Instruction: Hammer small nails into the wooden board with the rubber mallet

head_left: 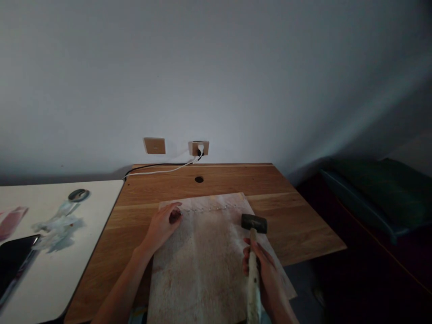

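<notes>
A thin wooden board lies on the brown wooden table, a row of small shiny nails standing along its far edge. At the left end of that row, my left hand rests on the board's corner. Its thumb and fingers are pinched round what looks like a nail, mostly hidden by the fingertips. My right hand is wrapped round the pale, worn handle of a mallet. The mallet's dark head is over the board's right edge, apart from the nails.
Behind the wooden table, a wall socket has a white plug and cables. On the white table to the left are a roll of tape, crumpled plastic and a dark device. Dark green cushions lie at right.
</notes>
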The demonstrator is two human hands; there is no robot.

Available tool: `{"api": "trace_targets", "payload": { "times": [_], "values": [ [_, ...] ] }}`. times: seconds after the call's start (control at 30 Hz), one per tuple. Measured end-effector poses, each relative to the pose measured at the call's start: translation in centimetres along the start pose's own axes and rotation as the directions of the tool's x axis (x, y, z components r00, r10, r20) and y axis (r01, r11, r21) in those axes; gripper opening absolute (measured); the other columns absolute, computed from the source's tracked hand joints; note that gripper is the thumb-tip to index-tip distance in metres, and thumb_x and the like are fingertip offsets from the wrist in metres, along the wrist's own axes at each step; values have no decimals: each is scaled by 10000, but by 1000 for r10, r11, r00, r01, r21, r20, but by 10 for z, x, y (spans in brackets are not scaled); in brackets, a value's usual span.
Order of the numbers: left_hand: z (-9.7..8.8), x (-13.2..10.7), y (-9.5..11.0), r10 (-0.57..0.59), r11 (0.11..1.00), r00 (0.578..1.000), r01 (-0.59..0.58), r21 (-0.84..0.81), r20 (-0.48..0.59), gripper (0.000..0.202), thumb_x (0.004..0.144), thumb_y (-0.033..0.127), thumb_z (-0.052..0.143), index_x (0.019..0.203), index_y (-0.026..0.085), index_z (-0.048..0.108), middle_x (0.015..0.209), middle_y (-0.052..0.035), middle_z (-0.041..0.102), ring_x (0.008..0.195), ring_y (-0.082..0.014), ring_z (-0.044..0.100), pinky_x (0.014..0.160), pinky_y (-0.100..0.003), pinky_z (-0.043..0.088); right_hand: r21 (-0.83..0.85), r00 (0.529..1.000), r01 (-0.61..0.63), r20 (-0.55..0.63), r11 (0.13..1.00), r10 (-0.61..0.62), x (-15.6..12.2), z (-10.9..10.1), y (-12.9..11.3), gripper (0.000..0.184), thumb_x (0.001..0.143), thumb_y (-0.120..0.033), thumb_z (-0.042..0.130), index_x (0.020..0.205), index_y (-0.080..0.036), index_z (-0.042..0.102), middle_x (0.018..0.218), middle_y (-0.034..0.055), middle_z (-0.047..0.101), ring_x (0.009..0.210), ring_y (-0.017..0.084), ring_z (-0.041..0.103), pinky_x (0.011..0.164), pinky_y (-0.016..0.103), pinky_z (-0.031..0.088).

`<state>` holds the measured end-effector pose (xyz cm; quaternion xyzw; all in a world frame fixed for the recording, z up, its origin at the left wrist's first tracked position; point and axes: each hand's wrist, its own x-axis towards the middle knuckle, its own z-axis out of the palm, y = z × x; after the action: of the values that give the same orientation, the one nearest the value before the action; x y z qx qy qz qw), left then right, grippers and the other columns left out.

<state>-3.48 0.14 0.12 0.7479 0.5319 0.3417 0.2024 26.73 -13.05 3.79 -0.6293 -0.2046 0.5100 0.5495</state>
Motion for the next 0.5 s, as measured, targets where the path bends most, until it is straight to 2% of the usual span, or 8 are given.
{"api": "trace_targets", "payload": {
  "times": [0.2, 0.4, 0.5],
  "values": [
    [0, 1, 0, -7, 1000, 1000, 7, 5, 15, 312, 834, 250, 590, 1136, 226, 662, 888, -17, 722, 820, -203, 681, 841, -350, 543, 44, 987, -140, 80, 989, 136, -8, -4, 0, 662, 639, -634, 822, 1102, -181, 686, 741, 18, 698, 603, 232, 688, 527, 336, 535],
    [-2, 1, 1, -24, 999, 999, 23, 30, 42, 277, 860, 272, 580, 1116, 236, 678, 946, -30, 725, 857, -204, 680, 864, -359, 545, 96, 985, -163, 75, 982, 156, -11, -2, -2, 718, 549, -589, 904, 1097, -179, 688, 709, -3, 697, 573, 225, 685, 539, 329, 537],
    [-1, 0, -1, -9, 999, 999, 8, 34, 34, 262, 873, 290, 580, 1109, 235, 680, 949, -36, 719, 860, -206, 671, 855, -360, 539, 96, 987, -143, 83, 985, 135, -11, -2, -1, 709, 565, -572, 906, 1113, -180, 685, 720, -5, 694, 579, 223, 682, 534, 330, 539]
  ]
}}
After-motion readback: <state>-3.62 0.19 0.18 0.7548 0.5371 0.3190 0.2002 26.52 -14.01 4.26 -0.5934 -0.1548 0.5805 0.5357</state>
